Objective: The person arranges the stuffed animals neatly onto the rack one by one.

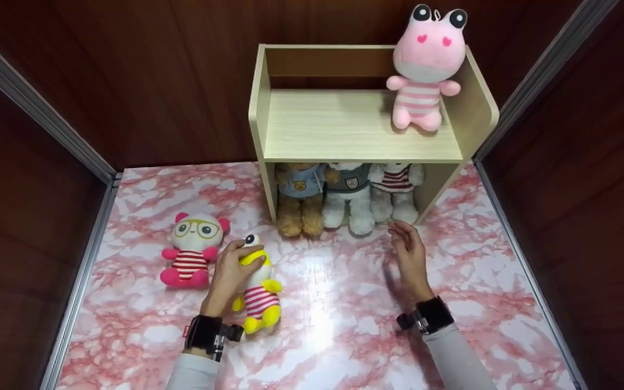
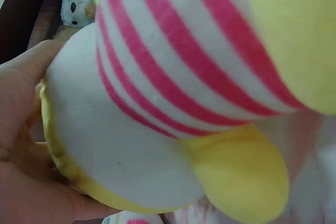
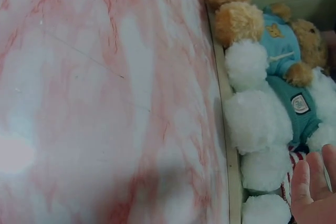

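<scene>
My left hand [image 1: 234,273] grips a yellow plush frog [image 1: 261,299] by its head, thumb across the front and fingers behind. In the left wrist view its pink-and-white striped body [image 2: 173,51] fills much of the picture, with the white muzzle close to the palm. Left of that hand lies a pink plush panda [image 1: 192,254] with yellow glasses and a red-striped body. My right hand [image 1: 412,257] holds nothing and hovers by the lower front edge of a small wooden shelf [image 1: 344,161], near a white plush bear in a striped top [image 1: 397,181].
On the shelf's upper level, at the right, sits a pink plush frog [image 1: 420,103]. A brown bear in a blue shirt [image 1: 301,187] and a white bear in a green top [image 1: 351,189] fill the lower level beside the striped one. Dark wooden walls [image 1: 171,81] surround the pink marbled surface [image 1: 339,303].
</scene>
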The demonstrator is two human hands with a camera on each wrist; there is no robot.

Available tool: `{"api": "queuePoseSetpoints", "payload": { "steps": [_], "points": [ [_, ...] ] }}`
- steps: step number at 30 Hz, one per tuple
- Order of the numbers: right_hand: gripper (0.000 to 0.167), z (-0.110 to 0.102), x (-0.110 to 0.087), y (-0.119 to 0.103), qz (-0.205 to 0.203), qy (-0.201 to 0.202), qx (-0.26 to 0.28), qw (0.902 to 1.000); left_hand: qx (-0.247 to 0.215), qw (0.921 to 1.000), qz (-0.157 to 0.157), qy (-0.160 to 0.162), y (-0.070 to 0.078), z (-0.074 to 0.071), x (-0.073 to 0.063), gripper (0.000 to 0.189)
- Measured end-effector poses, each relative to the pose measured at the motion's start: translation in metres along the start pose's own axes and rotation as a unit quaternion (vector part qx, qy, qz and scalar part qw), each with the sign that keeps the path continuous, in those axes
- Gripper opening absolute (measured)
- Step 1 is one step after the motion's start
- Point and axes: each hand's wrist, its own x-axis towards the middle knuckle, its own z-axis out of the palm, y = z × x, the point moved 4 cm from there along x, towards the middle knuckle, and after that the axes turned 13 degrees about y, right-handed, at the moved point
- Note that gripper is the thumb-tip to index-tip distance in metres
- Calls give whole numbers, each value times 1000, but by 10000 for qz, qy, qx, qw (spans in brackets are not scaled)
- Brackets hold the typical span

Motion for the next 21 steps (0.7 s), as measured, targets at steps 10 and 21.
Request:
{"api": "queuePoseSetpoints", "payload": {
  "steps": [10,21],
  "points": [
    [40,25,-15,3,204,-343,-115,9991,-426,9962,96,759,23,15,7,30],
    [38,79,-50,11,482,-1474,-960,9832,-671,9898,333,1212,48,45,11,32]
  ]
}}
